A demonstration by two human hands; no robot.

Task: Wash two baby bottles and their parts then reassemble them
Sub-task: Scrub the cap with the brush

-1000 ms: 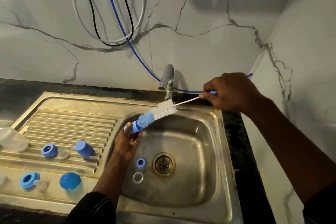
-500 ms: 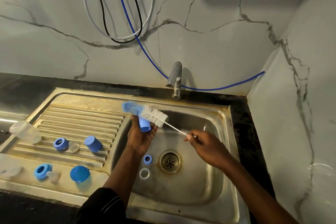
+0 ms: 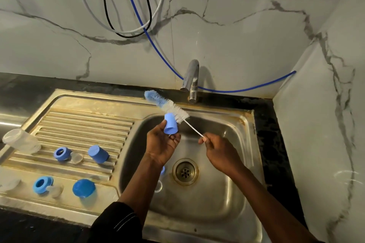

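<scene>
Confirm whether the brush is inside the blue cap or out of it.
Out. The bristles of the brush all show bare, above and beside the blue cap that the left hand holds.

No legible txt, labels, brands or nos. anywhere in view.

Both forearms reach forward side by side, the left hand [image 3: 161,145] lifted with its fingers curled round a blue cap [image 3: 170,126], the right hand [image 3: 219,151] close beside it, pinching the thin wire handle of a bottle brush [image 3: 167,104] between thumb and fingertips.
</scene>
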